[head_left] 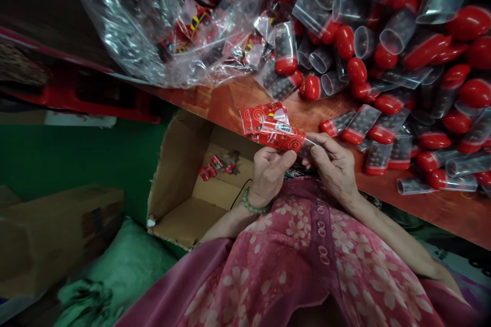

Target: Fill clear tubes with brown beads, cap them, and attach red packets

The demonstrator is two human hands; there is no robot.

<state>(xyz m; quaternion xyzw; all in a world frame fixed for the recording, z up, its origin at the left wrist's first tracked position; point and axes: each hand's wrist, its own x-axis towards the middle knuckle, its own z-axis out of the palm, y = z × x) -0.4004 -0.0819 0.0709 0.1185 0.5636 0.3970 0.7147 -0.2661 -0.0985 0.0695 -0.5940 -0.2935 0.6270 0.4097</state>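
Observation:
At the table's near edge my left hand (270,171) pinches the lower side of a red printed wrapper (282,135), which has a barcode label. My right hand (335,163) is closed on a dark, see-through tube (307,148) at the wrapper's right end. The fingers partly cover the tube, and I cannot tell how far it sits inside the wrapper. Behind the held wrapper, a few more flat red wrappers (249,118) lie on the table. To the right of my hands are red-capped clear tubes (362,122) with small dark balls inside.
A large heap of red-capped tubes (387,51) covers the right of the reddish table (215,99). Beside it, a clear plastic bag (130,36) holds red printed wrappers. Below the table's edge stands an open cardboard box (180,163) with small red packets (209,171) inside.

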